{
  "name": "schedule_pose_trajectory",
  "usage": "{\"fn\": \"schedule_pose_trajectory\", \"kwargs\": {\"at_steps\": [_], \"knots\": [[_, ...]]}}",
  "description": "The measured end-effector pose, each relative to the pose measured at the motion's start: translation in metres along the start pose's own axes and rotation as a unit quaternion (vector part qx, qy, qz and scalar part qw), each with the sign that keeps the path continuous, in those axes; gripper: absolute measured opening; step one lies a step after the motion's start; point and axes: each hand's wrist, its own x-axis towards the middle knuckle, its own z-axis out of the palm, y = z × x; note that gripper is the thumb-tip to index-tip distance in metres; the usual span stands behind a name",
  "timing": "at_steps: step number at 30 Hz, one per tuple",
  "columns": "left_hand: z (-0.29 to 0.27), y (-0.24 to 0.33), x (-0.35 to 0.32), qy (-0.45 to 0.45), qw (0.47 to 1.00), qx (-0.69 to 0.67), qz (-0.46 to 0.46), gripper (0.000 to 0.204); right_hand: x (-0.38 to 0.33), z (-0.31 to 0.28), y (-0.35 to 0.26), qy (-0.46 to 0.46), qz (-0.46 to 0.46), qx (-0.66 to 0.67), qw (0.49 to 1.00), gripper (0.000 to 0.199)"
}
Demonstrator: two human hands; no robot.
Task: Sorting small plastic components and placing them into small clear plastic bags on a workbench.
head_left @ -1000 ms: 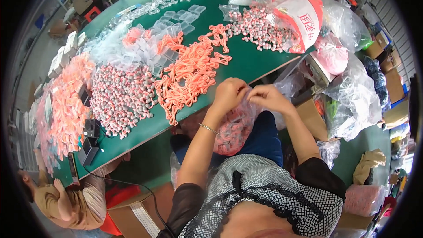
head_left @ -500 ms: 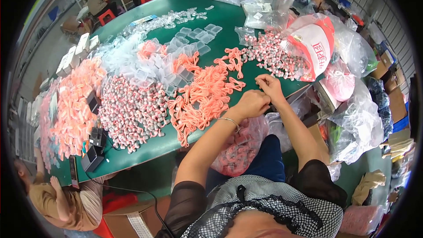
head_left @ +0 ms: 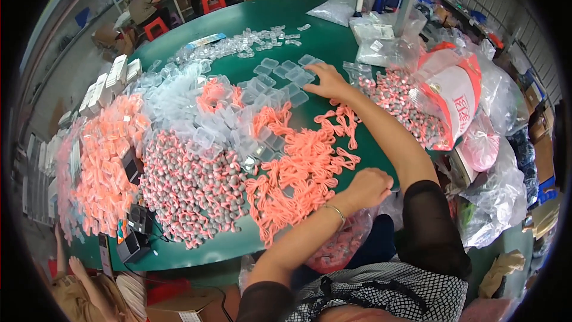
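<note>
My right hand [head_left: 329, 81] stretches across the green table, thumb and fingers apart at the edge of a group of small clear plastic boxes [head_left: 294, 74]. Whether its fingertips touch a box is hard to see. Near the table's front edge, my left hand [head_left: 370, 187] is closed, with a bracelet at the wrist; anything inside its fingers is hidden. Just left of it spreads a pile of coral looped cords [head_left: 304, 170]. Beyond that lies a heap of small grey-and-pink pieces [head_left: 187, 188]. More clear boxes [head_left: 205, 125] are heaped behind the cords.
A white-and-red bag [head_left: 457, 98] lies at the right beside more grey-and-pink pieces [head_left: 402, 98]. Filled coral packs [head_left: 110, 161] pile up at the left, near black devices [head_left: 136, 244]. Clear plastic parts [head_left: 238, 42] lie at the back. A co-worker [head_left: 89, 289] is at the lower left.
My right hand has moved away from my left, forward and leftward to the clear boxes. My left hand has come lower and nearer the table edge. The whole view has shifted somewhat.
</note>
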Motion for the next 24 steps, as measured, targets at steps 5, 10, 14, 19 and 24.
{"fn": "schedule_pose_trajectory", "kwargs": {"at_steps": [5, 10, 14, 19, 24], "knots": [[0.011, 0.001, -0.008, 0.094, 0.994, -0.056, -0.017, 0.022, 0.077, 0.034, -0.029, -0.054, 0.073, -0.062, 0.994, 0.073], [-0.025, 0.037, 0.005, -0.054, 0.874, 0.483, 0.013, 0.026, 0.093, 0.061, -0.025, -0.096, 0.085, -0.108, 0.986, 0.066], [0.008, -0.006, -0.011, 0.12, 0.99, -0.068, -0.018, 0.021, 0.061, 0.064, -0.036, -0.179, -0.014, -0.101, 0.979, 0.058], [0.003, -0.001, -0.01, 0.054, 0.997, -0.027, -0.038, 0.012, 0.017, 0.038, -0.045, -0.175, -0.089, -0.077, 0.977, 0.04], [0.003, 0.0, -0.008, -0.013, 0.998, -0.012, -0.065, 0.016, 0.092, 0.029, -0.038, -0.243, -0.059, 0.007, 0.968, 0.036]]}}
